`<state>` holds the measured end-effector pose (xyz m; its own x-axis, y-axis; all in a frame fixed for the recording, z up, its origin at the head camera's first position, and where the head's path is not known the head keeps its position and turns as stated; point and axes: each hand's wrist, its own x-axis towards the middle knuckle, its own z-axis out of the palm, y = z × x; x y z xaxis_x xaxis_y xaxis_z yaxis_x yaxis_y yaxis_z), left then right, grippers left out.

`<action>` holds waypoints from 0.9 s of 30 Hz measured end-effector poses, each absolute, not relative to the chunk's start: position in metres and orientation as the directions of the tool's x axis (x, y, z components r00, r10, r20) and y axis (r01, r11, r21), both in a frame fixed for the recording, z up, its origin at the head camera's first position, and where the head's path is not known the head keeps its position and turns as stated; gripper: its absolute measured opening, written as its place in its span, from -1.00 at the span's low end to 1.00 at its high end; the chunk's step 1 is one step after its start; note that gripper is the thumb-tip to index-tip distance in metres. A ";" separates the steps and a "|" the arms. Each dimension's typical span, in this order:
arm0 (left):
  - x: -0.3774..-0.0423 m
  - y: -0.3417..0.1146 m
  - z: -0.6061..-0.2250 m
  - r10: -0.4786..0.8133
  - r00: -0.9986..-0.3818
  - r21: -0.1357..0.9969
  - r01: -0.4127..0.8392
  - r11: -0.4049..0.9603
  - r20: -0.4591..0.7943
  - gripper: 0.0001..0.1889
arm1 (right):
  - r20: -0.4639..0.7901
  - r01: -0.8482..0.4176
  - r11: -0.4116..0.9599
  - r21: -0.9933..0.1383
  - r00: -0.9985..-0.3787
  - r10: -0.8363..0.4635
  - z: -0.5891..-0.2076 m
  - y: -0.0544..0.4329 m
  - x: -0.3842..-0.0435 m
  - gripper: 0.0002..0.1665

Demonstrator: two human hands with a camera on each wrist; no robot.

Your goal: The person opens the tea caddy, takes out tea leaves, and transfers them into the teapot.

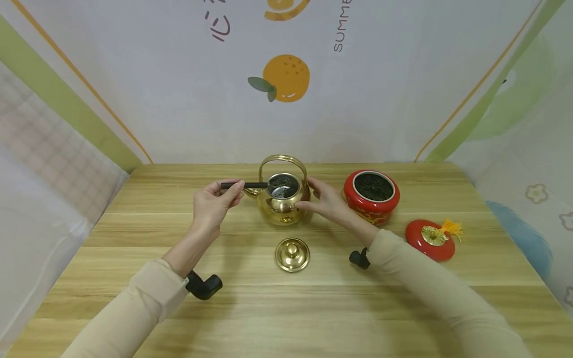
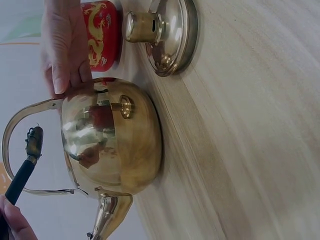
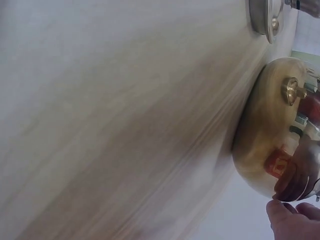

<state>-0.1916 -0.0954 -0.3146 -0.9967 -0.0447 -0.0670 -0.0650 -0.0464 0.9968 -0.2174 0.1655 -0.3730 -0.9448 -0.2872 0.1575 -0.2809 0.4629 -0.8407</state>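
Note:
My left hand (image 1: 212, 201) pinches the black handle of a spoon (image 1: 250, 185) between thumb and fingers. The spoon reaches across the mouth of a shiny gold teapot (image 1: 284, 211), under its raised hoop handle. In the left wrist view, dark tea-like bits cling to the spoon's bowl (image 2: 34, 142). With thumb and fingers spread, my right hand (image 1: 329, 201) touches the teapot's right side; its fingertips (image 3: 275, 207) meet the pot wall in the right wrist view. The teapot stands upright, spout to the left. In front of it lies its gold lid (image 1: 292, 254), knob up.
Right of the teapot stands an uncovered red jar (image 1: 369, 209) with gold dragon decoration, holding dark dried leaves. Its red lid (image 1: 418, 240) with a yellow tassel lies nearer on the wooden table (image 1: 277, 318). A printed cloth (image 1: 201, 109) hangs behind the table.

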 end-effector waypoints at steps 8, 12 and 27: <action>-0.193 -0.093 -0.317 -0.049 -0.998 1.000 -0.028 0.011 -0.028 -0.69 | 0.151 -0.272 0.479 -0.835 -0.949 -0.277 -0.376 0.164 -0.220 -0.14; -0.195 -0.092 -0.318 -0.055 -0.998 0.999 -0.006 0.046 -0.004 -0.68 | 0.159 -0.281 0.464 -0.840 -0.945 -0.285 -0.377 0.164 -0.221 -0.15; -0.200 -0.086 -0.321 -0.071 -0.987 0.973 0.128 0.194 0.145 -0.69 | 0.157 -0.276 0.424 -0.863 -0.943 -0.295 -0.378 0.166 -0.222 -0.14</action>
